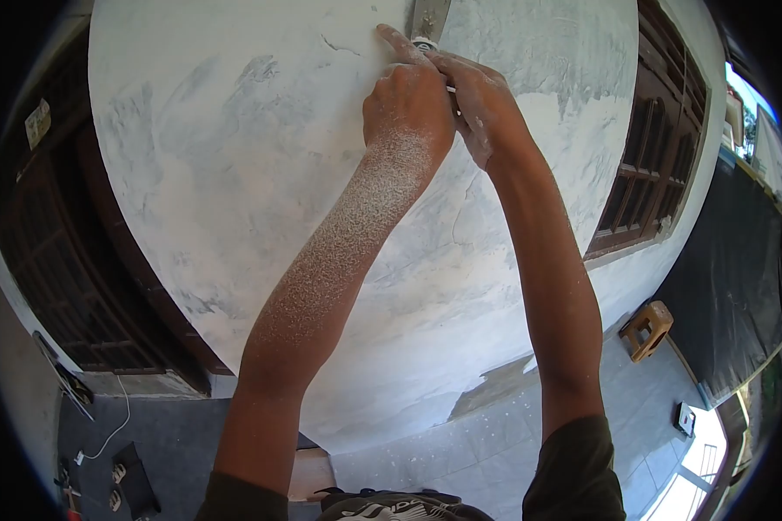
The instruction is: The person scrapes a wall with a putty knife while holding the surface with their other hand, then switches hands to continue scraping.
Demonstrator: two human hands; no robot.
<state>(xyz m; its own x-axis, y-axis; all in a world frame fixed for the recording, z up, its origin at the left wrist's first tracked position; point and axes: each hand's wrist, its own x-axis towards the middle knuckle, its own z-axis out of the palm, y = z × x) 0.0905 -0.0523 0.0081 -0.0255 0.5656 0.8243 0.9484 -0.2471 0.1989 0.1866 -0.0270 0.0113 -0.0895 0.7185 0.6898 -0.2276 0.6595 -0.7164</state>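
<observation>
Both of my arms reach up to a white, patchy plastered wall [321,208]. At the top, the flat metal blade of a scraper [430,17] lies against the wall, smeared with pale residue. My left hand [408,100] is closed around its handle, with the index finger pointing out along the wall. Beside it, my right hand [480,97] grips the same handle, its fingers meeting the left hand. Most of the handle is hidden by the hands. White dust coats my left forearm and speckles the fingers. Short cracks and grey smears mark the surface around the blade.
A dark wooden window [647,165] is at the right, and dark wooden doors [78,243] stand at the left. A small stool [647,330] sits on the tiled floor [487,443] near a black sheet [721,278]. A white cable [117,425] lies at lower left.
</observation>
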